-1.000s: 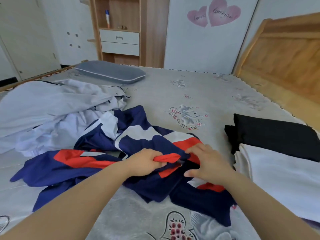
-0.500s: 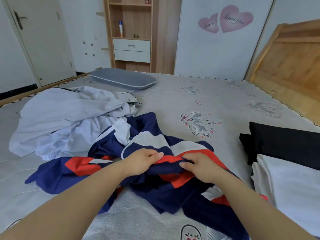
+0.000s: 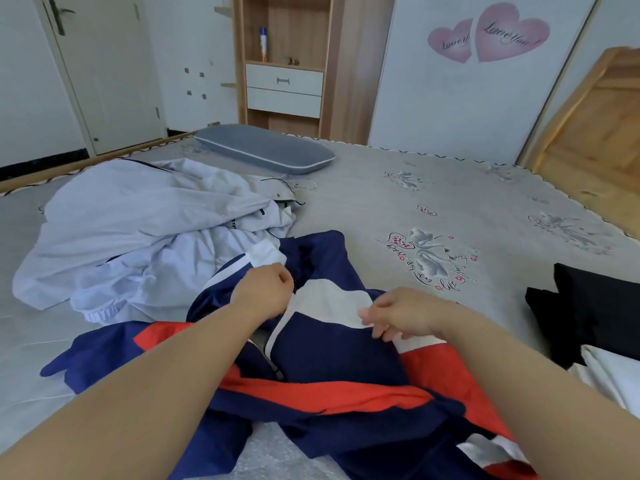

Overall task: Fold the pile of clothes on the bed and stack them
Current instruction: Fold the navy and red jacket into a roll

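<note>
Both hands on jacket (image 3: 339, 358) | L (image 3: 265, 292) fisted | R (image 3: 403, 315) pinching white panel

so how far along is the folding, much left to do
Done: a folded black garment and a folded white one lie stacked at the right edge of the bed. In hand: the left hand and right hand grip the navy, red and white jacket, not yet folded. Left: that jacket, plus the crumpled pale grey clothes to its left.
</note>
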